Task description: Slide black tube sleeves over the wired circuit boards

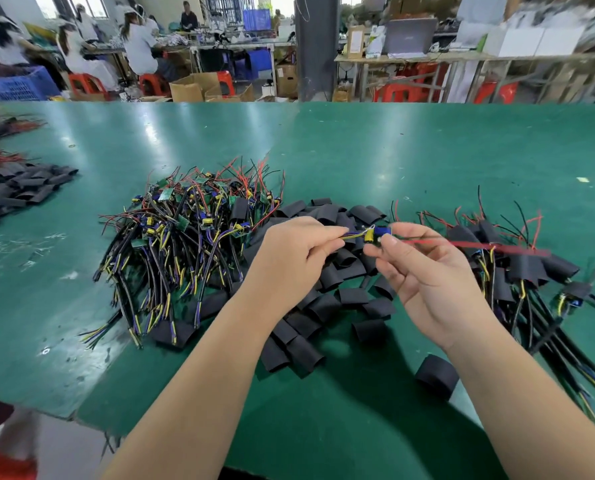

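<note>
Between both hands' grip, left hand [298,251] and right hand [424,268], hangs 1 circuit board [375,233].

A glossy green bench [427,140] is backed by red stools [84,83], cardboard boxes [192,88], a grey pillar [315,46] and seated workers [140,46]

Bright overhead glare, blurred warped edges.
</note>
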A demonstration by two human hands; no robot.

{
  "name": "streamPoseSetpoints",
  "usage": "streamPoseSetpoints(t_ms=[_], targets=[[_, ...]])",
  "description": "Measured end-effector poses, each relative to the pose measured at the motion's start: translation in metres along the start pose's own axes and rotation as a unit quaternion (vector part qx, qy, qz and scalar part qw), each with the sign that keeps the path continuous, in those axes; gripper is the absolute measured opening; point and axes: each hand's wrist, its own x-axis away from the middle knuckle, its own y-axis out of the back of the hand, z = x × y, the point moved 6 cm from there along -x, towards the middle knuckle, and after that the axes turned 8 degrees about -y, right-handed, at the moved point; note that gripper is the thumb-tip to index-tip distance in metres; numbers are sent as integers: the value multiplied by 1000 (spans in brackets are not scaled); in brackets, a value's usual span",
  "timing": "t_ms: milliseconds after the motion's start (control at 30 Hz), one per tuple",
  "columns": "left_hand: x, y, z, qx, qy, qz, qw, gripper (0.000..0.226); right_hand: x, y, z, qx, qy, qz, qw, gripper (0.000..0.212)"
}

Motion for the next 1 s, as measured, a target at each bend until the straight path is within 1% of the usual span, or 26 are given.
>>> streamPoseSetpoints(t_ms=[33, 67, 167, 233, 300, 333, 400, 467, 500, 600, 633, 667, 700, 733, 767, 800, 833, 867, 933, 1000], targets=[[-1, -1, -2, -13, -11, 14, 1000, 21, 0, 1, 1, -5, 3, -2, 1000, 12], [-2, -1, -3, -22, -18, 22, 999, 21, 0, 1, 1, -6, 4, -5, 1000, 9], [-1, 1, -2, -20, 0, 5, 1000, 23, 1, 1, 1, 10, -5, -6, 1000, 17], [2, 0, 0, -13, 24, -4, 1000, 23, 2, 0, 0, 22, -15, -5, 1000, 15], [8, -3, 0, -44, 29, 4, 999, 21, 2, 1, -5, 48, -20, -23, 998, 12], [12, -4, 1, -77, 26, 11, 997, 20, 2, 2, -7, 79, -20, -37, 996, 14], [21, -6, 4, -132, 27, 16, 991, 15, 3, -1, -12, 179, -13, -52, 982, 15], [26, -6, 8, -142, 35, 17, 989, 14, 5, -6, -19, 251, -7, -43, 967, 13], [28, -6, 9, -139, 35, 17, 990, 14, 7, -8, -21, 253, -7, -39, 967, 12], [30, -2, 10, -134, 35, 4, 990, 16, 9, -8, -22, 207, -23, -27, 978, 12], [31, 0, 12, -138, 42, -4, 990, 16, 9, -10, -22, 213, -25, -17, 977, 13], [33, 2, 15, -143, 50, -12, 988, 14, 9, -11, -21, 248, -18, -9, 969, 14], [34, 5, 18, -148, 60, -21, 987, 14, 10, -12, -21, 320, 6, -6, 947, 14], [36, 7, 23, -153, 71, -29, 985, 14, 11, -15, -20, 420, 46, 1, 907, 14], [37, 10, 27, -155, 84, -37, 984, 15, 14, -20, -21, 521, 93, 18, 849, 13], [38, 13, 31, -153, 98, -46, 982, 16, 19, -28, -24, 599, 138, 47, 787, 11], [40, 16, 36, -148, 110, -56, 981, 17, 23, -34, -30, 650, 167, 80, 737, 6], [41, 19, 40, -145, 121, -67, 980, 17, 27, -40, -37, 680, 177, 106, 703, 7], [44, 25, 45, -148, 138, -88, 975, 17, 31, -45, -50, 707, 180, 134, 670, 26], [45, 29, 49, -150, 152, -107, 971, 17, 32, -49, -61, 739, 177, 141, 635, 40]])
